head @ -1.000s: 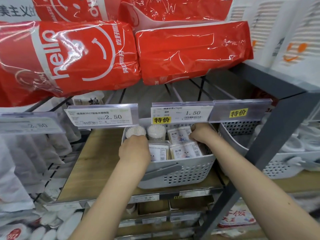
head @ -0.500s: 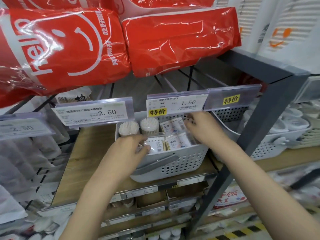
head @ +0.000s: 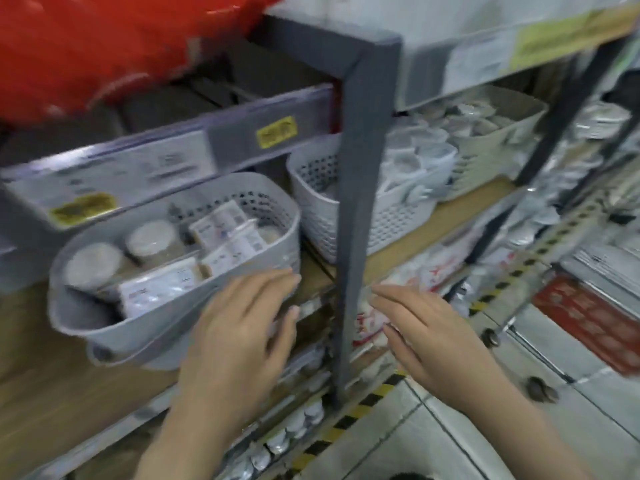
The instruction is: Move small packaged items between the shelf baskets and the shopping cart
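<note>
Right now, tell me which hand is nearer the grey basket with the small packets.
Left. The left hand lies open against the front of the grey basket. The right hand is open too, off to the right past the grey shelf post.

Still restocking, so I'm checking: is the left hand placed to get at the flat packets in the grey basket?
Probably yes. The left hand is open at the grey basket front rim, and the flat packets lie uncovered in its open top.

Both hands, left (head: 239, 327) and right (head: 429, 334), hover empty-fingered before the grey basket (head: 242, 271).
</note>
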### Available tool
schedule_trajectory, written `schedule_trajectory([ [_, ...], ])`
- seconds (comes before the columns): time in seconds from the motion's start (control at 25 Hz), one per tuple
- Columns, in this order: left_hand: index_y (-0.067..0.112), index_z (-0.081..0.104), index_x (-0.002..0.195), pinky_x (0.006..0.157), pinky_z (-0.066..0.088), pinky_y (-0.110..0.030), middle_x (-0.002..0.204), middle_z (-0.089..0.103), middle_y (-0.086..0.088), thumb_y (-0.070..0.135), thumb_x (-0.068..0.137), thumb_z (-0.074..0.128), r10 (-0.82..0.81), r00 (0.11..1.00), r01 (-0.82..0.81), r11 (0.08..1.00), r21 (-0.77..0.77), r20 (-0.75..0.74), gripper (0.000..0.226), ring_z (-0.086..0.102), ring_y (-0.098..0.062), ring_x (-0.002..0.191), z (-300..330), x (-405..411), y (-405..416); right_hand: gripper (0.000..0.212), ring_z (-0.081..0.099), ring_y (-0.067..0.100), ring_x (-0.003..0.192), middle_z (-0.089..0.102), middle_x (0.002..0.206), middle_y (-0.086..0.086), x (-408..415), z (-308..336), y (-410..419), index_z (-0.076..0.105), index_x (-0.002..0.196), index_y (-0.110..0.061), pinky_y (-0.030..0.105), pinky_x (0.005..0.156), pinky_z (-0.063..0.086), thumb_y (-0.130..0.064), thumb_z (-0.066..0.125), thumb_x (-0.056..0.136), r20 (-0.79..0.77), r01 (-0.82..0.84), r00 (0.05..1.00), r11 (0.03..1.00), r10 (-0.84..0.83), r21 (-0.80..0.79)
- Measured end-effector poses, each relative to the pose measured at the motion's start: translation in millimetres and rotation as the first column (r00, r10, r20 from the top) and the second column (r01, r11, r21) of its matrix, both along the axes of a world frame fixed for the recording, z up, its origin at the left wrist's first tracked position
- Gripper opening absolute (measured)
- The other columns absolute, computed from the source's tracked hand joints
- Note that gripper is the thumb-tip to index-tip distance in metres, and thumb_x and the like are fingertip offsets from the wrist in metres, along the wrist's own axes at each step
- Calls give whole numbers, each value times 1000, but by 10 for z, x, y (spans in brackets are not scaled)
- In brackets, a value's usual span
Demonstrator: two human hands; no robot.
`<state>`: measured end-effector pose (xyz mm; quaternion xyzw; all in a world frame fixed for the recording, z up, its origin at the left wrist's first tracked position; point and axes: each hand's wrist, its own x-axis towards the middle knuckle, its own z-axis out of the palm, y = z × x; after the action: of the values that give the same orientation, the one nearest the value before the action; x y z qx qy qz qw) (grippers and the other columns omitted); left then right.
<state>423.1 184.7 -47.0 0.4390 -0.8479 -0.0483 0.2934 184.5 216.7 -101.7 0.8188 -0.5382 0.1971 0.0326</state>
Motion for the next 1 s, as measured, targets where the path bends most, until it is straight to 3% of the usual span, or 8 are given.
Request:
schedule_trajectory([
  [0.16, 22, 62, 116, 94, 36, -15, 117, 59, 13, 37, 92, 44, -281, 955, 294, 940, 174, -94, 33, 49, -1, 110, -343, -1125, 93, 34, 56, 13, 110, 59, 124, -5, -1018, -390, 564, 59, 121, -20, 29, 88, 51, -16, 65, 87, 138, 332, 925, 929, -354, 163],
  [0.28, 27, 60, 117, 91, 23, 2, 115, 53, 23, 44, 91, 41, -385, 916, 399, 850, 344, -113, 38, 43, 9, 110, -655, -2089, 98, 33, 52, 6, 108, 58, 121, -12, -1799, -515, 1051, 59, 119, -23, 12, 86, 35, -15, 65, 88, 170, 542, 782, 789, -599, 290],
  [0.36, 26, 60, 119, 88, 21, 3, 113, 52, 21, 45, 89, 41, -444, 889, 448, 796, 407, -110, 40, 45, 5, 111, -862, -2687, 98, 31, 50, 7, 115, 51, 123, -19, -2273, -616, 1372, 55, 124, -28, 15, 86, 34, -22, 56, 94, 165, 642, 667, 672, -727, 369],
  [0.44, 23, 59, 123, 89, 27, -4, 118, 57, 13, 39, 91, 45, -510, 857, 482, 747, 459, -70, 37, 50, -6, 114, -1072, -3290, 118, 31, 49, 7, 119, 48, 123, -21, -2730, -729, 1714, 51, 126, -30, 14, 85, 30, -27, 51, 96, 145, 712, 555, 557, -820, 427],
  [0.6, 23, 57, 127, 97, 39, -22, 126, 60, 7, 32, 94, 55, -580, 815, 476, 660, 581, -10, 35, 53, -9, 117, -1398, -4216, 147, 31, 47, 7, 121, 51, 128, -15, -3380, -939, 2150, 49, 128, -29, 12, 88, 29, -31, 48, 98, 87, 767, 378, 364, -922, 528],
  [0.72, 23, 56, 129, 95, 42, -22, 126, 59, 8, 30, 94, 54, -609, 793, 451, 601, 660, 13, 36, 54, -7, 116, -1531, -4698, 127, 32, 47, 8, 122, 52, 131, -12, -3682, -1128, 2225, 49, 129, -27, 19, 100, 33, -31, 48, 97, 85, 741, 284, 275, -955, 613],
  [0.88, 24, 51, 133, 93, 42, -18, 123, 60, 11, 30, 95, 53, -626, 776, 356, 536, 765, 77, 39, 54, -3, 111, -1795, -5205, -234, 34, 49, 8, 121, 53, 132, -9, -4067, -1352, 1891, 51, 130, -25, 21, 100, 36, -30, 49, 96, 120, 669, 231, 248, -965, 701],
  [1.0, 20, 55, 129, 94, 46, -26, 116, 63, 9, 29, 93, 56, -606, 780, 256, 537, 804, 157, 37, 57, -6, 106, -1996, -5646, -667, 34, 50, 6, 119, 54, 130, -10, -4484, -1439, 1510, 51, 130, -24, 19, 98, 36, -30, 47, 97, 161, 646, 194, 249, -968, 722],
])
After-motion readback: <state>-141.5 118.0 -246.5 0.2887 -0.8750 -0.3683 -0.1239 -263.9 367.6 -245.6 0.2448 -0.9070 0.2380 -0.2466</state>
